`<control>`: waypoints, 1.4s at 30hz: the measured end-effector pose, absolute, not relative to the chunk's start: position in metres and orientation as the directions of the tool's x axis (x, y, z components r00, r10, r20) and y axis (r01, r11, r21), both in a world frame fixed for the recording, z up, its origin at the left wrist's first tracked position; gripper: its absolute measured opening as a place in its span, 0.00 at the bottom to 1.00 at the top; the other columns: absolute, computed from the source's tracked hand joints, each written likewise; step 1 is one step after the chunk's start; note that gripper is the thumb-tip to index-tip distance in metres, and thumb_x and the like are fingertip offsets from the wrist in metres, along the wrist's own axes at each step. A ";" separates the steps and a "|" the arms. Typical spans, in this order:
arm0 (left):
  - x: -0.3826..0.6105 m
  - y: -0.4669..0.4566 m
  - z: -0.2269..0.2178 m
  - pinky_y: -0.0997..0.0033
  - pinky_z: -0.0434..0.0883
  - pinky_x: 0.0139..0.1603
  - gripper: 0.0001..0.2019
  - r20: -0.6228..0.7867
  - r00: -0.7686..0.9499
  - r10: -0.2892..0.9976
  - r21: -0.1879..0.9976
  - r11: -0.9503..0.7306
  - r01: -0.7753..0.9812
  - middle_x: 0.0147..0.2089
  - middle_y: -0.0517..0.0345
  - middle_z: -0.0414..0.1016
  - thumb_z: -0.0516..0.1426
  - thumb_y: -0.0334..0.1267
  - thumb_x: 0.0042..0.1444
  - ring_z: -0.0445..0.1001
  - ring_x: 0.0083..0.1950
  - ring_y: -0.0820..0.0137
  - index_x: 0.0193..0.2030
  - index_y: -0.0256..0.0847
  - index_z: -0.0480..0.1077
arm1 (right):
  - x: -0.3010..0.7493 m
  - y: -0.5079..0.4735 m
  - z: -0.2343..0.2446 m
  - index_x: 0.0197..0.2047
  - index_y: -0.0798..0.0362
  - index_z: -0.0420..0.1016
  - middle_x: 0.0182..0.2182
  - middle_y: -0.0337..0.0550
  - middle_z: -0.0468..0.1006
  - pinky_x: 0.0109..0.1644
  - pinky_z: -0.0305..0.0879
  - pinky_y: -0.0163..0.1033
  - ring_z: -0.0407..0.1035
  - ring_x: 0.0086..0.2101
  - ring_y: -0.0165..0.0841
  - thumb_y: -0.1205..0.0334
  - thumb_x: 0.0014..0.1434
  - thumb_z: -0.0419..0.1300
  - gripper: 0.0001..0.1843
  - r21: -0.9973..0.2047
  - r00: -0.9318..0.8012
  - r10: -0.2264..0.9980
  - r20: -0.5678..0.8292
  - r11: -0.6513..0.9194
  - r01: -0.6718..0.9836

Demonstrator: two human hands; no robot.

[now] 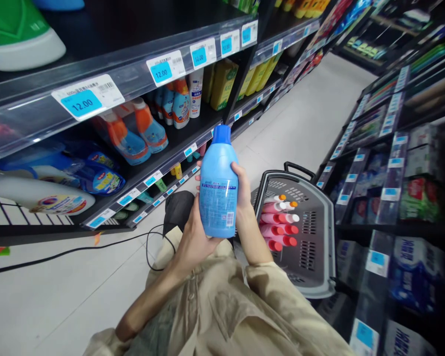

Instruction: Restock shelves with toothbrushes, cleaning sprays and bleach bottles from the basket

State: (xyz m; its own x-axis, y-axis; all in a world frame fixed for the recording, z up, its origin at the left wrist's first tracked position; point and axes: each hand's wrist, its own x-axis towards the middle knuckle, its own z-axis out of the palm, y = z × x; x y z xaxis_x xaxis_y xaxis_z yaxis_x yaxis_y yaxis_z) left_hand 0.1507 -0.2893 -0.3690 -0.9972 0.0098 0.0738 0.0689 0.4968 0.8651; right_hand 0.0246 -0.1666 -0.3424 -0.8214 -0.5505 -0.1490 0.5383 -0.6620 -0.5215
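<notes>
I hold a light blue bottle (218, 190) with a darker blue cap upright in front of me, its printed label and barcode turned towards me. My left hand (194, 232) cups its lower left side and bottom, fingers wrapped round it. My right hand (244, 190) grips its right side from behind. Just right of the bottle, on the floor, stands a grey shopping basket (315, 237) with several pink and white bottles (280, 221) lying in it.
Left shelves (133, 84) carry spray bottles (148, 129), yellow cartons and blue price tags. More shelving (393, 188) lines the right. A black cable (77, 251) runs across the pale floor. The aisle runs ahead between the shelves.
</notes>
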 end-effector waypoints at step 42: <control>0.140 -0.290 -0.388 0.53 0.72 0.72 0.41 0.592 -0.797 -0.117 0.668 0.625 0.404 0.76 0.41 0.60 0.67 0.33 0.58 0.67 0.74 0.52 0.77 0.44 0.59 | 0.040 -0.184 -0.325 0.54 0.55 0.79 0.39 0.50 0.86 0.46 0.81 0.52 0.80 0.45 0.51 0.34 0.49 0.68 0.39 -0.580 -0.918 -0.324 -0.229 -0.712 0.396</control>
